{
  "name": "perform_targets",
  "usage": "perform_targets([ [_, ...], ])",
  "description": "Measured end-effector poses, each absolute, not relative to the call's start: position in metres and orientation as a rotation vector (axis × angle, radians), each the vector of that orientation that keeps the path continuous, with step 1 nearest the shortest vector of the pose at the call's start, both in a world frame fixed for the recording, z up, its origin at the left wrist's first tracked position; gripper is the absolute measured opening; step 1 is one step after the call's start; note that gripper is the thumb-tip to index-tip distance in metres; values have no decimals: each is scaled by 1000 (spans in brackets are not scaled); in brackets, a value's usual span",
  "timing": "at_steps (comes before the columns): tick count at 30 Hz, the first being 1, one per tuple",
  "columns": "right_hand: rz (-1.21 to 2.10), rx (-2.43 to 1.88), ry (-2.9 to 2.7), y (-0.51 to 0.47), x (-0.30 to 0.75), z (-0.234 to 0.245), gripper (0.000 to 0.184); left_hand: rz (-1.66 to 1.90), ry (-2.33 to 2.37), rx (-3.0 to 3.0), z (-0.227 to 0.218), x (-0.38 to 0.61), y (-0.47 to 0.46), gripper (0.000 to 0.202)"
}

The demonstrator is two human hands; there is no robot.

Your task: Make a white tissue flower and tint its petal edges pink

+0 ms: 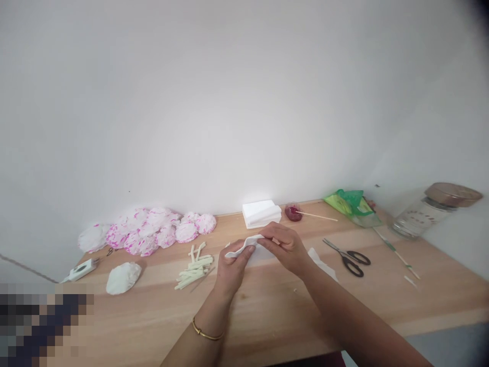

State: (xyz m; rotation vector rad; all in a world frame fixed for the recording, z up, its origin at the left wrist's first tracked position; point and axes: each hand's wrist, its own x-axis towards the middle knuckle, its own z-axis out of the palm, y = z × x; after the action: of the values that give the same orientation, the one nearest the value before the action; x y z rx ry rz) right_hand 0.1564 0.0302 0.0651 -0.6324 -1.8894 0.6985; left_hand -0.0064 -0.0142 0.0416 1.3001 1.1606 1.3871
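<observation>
My left hand (232, 267) and my right hand (284, 247) meet above the middle of the wooden table (267, 311). Between them they pinch a folded strip of white tissue paper (244, 245), the left at its near end, the right at its far end. Both hands have their fingers closed on the paper. Just behind them lies a stack of white tissues (262, 213). A bundle of short pale sticks (193, 267) lies on the table left of my left hand.
Pink-and-white tissue flowers (148, 232) are heaped at the back left, with one white flower (123, 278) and a white glue gun (81, 270) nearer. Black scissors (349, 256), a small red dish (293, 212) with a stick, a green bag (351, 204) and a glass jar (431, 210) are on the right.
</observation>
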Motion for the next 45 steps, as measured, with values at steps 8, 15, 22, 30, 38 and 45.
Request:
perform_targets([
  [8,685,-684,-1886,24,157,67,10,1390,1150,1320,41,-5,-15,21],
  [15,679,-982,-1851,14,177,74,21,1594,922,518,29,5,-1,31],
  [22,488,-1437,-2113,-3,270,54,25,1466,704,183,36,-8,7,12],
  [30,181,-1966,-2086,0,347,17,26,1377,700,193,37,5,2,25],
  [38,238,-1993,-2239,15,362,-4,31,1303,707,129,34,7,-1,17],
  [45,991,-1621,-1675,-14,325,37,44,1313,655,198,34,8,-5,30],
])
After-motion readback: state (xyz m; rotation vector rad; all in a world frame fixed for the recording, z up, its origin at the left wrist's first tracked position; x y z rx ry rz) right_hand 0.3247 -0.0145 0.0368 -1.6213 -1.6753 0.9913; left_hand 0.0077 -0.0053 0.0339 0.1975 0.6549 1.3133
